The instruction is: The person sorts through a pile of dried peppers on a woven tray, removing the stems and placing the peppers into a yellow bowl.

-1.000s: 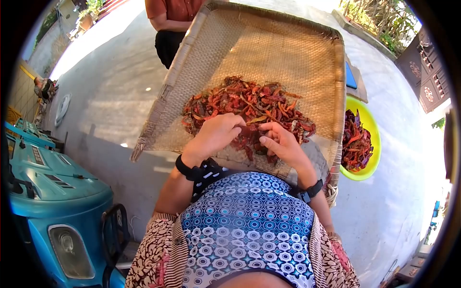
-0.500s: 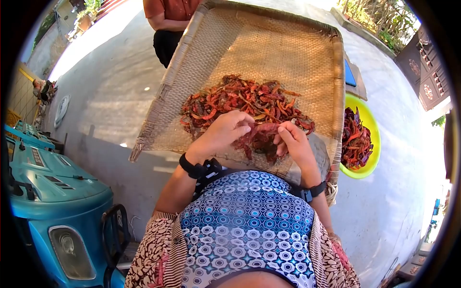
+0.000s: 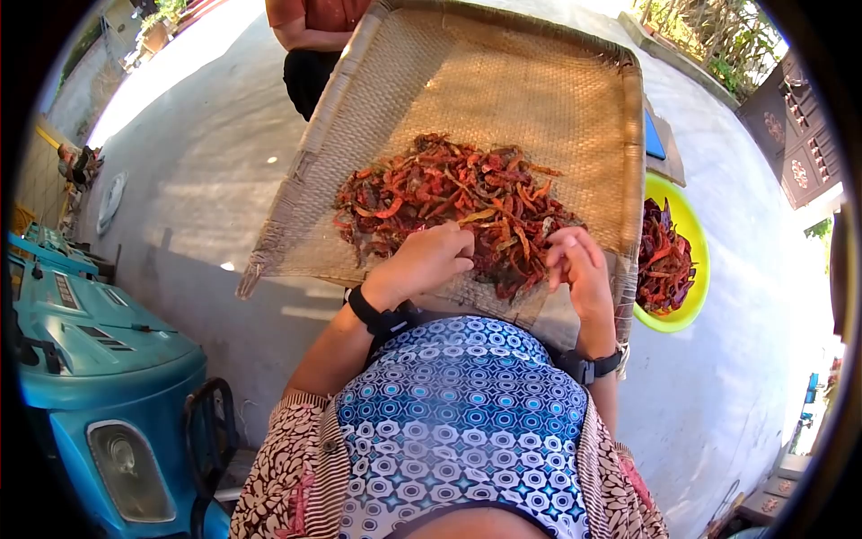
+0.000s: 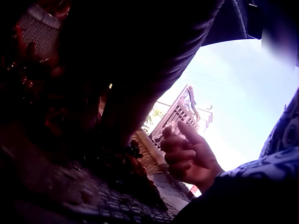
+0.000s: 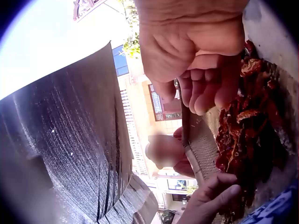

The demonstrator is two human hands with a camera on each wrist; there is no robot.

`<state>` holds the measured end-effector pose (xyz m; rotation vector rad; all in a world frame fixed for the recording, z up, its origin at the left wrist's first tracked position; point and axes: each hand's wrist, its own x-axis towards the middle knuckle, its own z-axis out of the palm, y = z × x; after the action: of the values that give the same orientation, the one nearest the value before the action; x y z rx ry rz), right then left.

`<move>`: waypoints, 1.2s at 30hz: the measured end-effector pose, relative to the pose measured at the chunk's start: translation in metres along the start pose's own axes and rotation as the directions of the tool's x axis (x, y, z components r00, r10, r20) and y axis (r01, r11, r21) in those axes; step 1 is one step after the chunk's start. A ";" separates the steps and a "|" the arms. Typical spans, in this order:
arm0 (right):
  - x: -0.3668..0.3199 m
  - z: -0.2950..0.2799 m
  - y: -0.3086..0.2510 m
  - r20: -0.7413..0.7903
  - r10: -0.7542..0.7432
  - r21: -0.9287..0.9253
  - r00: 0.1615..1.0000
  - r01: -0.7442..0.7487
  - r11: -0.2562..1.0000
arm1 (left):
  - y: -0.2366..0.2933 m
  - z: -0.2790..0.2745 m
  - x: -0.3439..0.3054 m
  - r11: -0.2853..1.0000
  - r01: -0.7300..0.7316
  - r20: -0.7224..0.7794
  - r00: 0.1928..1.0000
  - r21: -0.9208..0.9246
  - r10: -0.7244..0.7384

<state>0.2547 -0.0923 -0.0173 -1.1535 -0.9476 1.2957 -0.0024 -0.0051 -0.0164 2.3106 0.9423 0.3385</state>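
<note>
Dried red peppers (image 3: 440,184) lie heaped on a woven tray (image 3: 530,85). My left hand (image 3: 422,262) is at the heap's near edge, fingers bent, with no pepper visible in its grasp; the right wrist view shows this hand (image 5: 210,198) with thumb and forefinger apart beside the peppers (image 5: 247,126). Off the heap's right edge, my right hand (image 3: 582,274) is raised with loosely curled fingers. Nothing shows between those fingers in the right wrist view, where the hand (image 5: 191,60) hangs above the peppers. The left wrist view is dark, with the right hand (image 4: 191,156) beyond.
A yellow-green basin (image 3: 691,260) of red peppers stands right of the tray, below a blue flat item (image 3: 654,136) on a board. Someone in an orange shirt (image 3: 328,20) is at the tray's far left. A teal vehicle (image 3: 117,359) stands at left.
My hands have moved apart, the right going right and away from the heap's front. The reddish piece between them half a second ago no longer shows there.
</note>
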 end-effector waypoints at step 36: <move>0.019 0.022 0.010 0.088 0.026 -0.026 0.996 -0.024 0.999 | -0.033 -0.020 0.003 0.992 0.118 -0.425 0.897 -0.039 -0.123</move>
<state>0.2323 -0.0716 -0.0245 -1.1387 -1.0193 1.3679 -0.0272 0.0240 -0.0215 2.1920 1.2827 0.8209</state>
